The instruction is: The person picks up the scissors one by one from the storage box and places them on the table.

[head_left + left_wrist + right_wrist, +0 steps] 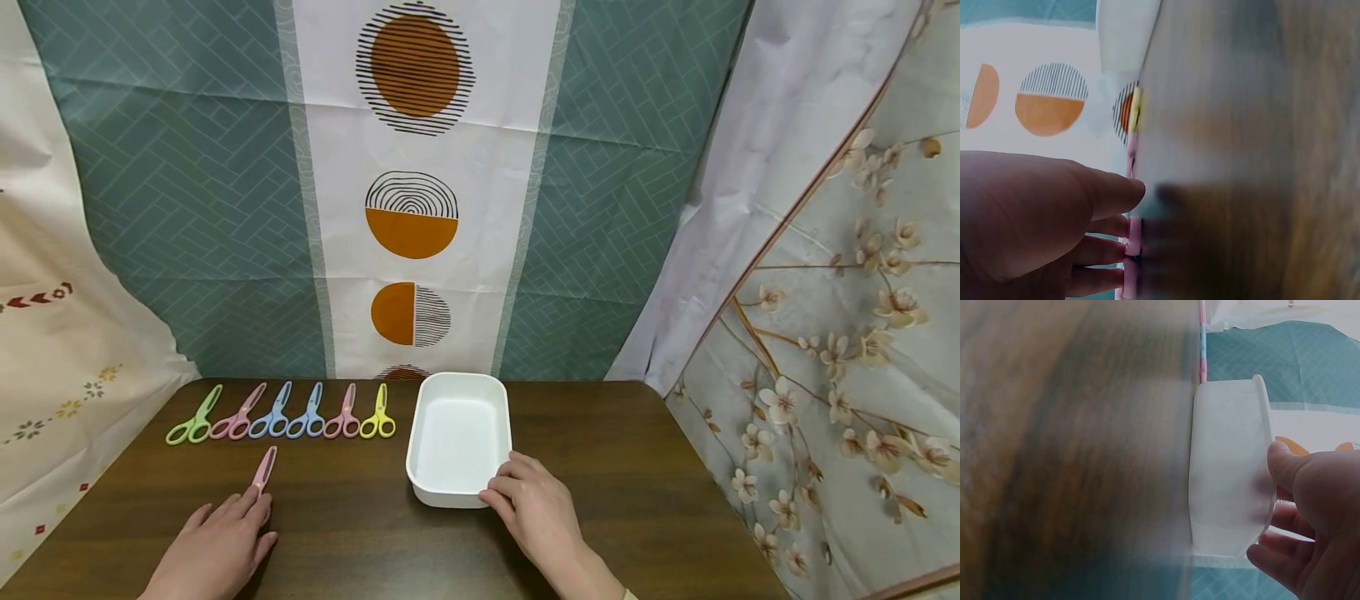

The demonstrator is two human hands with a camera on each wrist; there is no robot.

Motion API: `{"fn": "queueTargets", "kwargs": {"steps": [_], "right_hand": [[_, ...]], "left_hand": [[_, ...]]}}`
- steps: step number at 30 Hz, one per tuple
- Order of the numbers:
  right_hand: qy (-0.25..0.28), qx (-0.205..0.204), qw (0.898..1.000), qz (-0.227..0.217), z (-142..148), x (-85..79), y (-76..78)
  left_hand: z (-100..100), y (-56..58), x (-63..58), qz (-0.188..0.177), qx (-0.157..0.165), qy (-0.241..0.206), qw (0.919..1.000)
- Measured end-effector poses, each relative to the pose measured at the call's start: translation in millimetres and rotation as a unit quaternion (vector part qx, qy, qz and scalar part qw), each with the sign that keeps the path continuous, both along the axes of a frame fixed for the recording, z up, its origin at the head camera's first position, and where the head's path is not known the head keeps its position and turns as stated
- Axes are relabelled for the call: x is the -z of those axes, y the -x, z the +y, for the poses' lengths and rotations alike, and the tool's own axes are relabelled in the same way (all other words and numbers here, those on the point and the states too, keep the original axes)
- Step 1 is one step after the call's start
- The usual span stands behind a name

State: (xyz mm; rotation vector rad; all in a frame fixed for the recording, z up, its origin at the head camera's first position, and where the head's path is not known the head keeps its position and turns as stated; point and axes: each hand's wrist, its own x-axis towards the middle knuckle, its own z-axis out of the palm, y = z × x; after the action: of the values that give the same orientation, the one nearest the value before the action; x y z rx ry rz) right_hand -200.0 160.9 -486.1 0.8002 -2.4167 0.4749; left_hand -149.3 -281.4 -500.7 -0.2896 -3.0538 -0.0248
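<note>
Left hand (213, 550) is laid flat near the table's (645, 500) front edge, fingers straight and loosely spread, fingertips resting on the handle end of a lone pink pair of scissors (263, 469); nothing is gripped. Right hand (534, 504) is set at the near right corner of the white tray (459, 497), fingers curled against its wall, thumb at the rim. Tray sits mid-table. Six coloured scissors (281, 414) are lined along the back edge, left of the tray.
</note>
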Motion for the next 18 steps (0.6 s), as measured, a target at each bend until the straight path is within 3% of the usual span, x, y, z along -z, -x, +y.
{"fn": "queueTargets", "kwargs": {"steps": [9, 18], "right_hand": [[0.0, 0.001, 1.0, -0.004, 0.1, -0.4, -0.2], [-0.001, 0.002, 1.0, -0.005, 0.0, 0.8, -0.7]], "left_hand": [[-26.7, -2.2, 5.0, -0.024, -0.046, -0.016, 0.9985], [-59.4, -1.9, 8.3, -0.021, -0.064, -0.02, 0.9975]]}}
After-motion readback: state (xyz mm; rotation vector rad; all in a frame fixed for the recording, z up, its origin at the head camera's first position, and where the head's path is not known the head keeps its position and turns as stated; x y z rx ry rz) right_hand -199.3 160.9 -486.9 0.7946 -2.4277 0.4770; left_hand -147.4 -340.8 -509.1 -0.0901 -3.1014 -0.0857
